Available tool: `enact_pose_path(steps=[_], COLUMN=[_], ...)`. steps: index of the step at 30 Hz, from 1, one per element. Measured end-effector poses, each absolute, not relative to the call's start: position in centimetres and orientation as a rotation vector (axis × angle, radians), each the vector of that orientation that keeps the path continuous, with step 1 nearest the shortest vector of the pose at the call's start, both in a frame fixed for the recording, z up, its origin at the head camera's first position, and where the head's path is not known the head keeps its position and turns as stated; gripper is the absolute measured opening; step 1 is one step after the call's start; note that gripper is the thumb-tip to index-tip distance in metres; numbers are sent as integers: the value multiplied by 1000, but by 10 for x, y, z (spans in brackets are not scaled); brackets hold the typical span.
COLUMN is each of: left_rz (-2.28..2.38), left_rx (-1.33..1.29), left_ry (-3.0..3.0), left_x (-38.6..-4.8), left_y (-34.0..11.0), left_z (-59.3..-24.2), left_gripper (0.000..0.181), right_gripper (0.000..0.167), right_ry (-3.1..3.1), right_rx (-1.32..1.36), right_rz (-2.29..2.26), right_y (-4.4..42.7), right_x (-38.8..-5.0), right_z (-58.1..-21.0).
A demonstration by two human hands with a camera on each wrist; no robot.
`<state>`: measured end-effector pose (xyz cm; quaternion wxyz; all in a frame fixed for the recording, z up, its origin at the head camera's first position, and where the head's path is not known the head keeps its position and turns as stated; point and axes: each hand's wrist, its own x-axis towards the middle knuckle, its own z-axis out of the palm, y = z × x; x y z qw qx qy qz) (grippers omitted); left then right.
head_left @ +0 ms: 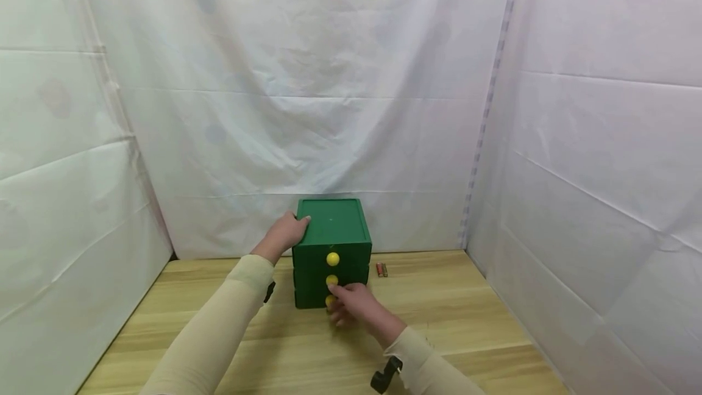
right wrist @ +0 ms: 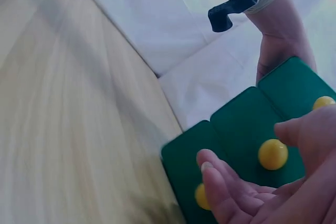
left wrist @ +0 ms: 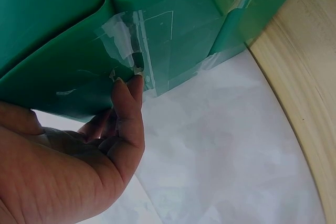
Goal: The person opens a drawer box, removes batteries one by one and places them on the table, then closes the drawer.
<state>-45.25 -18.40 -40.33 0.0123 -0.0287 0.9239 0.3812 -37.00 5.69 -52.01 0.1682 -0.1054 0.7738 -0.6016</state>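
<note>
A green drawer box [head_left: 331, 224] stands upright with three round yellow knobs down its front. My left hand [head_left: 284, 233] holds its upper left edge, thumb on top; in the left wrist view the bent fingers of that hand [left wrist: 105, 145] touch the green side wall [left wrist: 68, 77]. In front of the lower drawers is my right hand [head_left: 356, 305], fingers loosely bent and apart. The right wrist view shows the thumb of this hand [right wrist: 262, 192] beside the middle knob [right wrist: 273, 154] and its fingers partly covering the bottom knob [right wrist: 201, 196]; whether they touch is unclear.
Two small batteries [head_left: 382, 270] lie on the wooden table [head_left: 450, 309] to the right of the box. White cloth [head_left: 329, 108] hangs behind the table and along both sides. Each wrist carries a black device, the right one [head_left: 386, 375] near the table's front.
</note>
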Motion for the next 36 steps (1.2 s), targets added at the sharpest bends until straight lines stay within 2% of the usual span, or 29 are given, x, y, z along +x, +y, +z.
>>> enact_pose_path(steps=[11, 17, 31, 36], left_rz=[1189, 1183, 1184, 1183], left_rx=[-79, -79, -82, -86], left_ry=[2894, 2894, 2901, 2894], left_x=[-450, -451, -450, -452], left_y=[-185, -185, -184, -184], left_z=[-402, -401, -404, -404], left_gripper=[76, 77, 76, 76], right_gripper=[62, 58, 61, 55], right_ry=[1846, 1641, 1530, 1514], right_rx=[-228, -194, -135, -103], right_rz=[-1981, -2110, -2179, -2202], right_y=[43, 39, 36, 35], right_x=[-377, -381, -385, -386], right_z=[-532, -535, -540, -538])
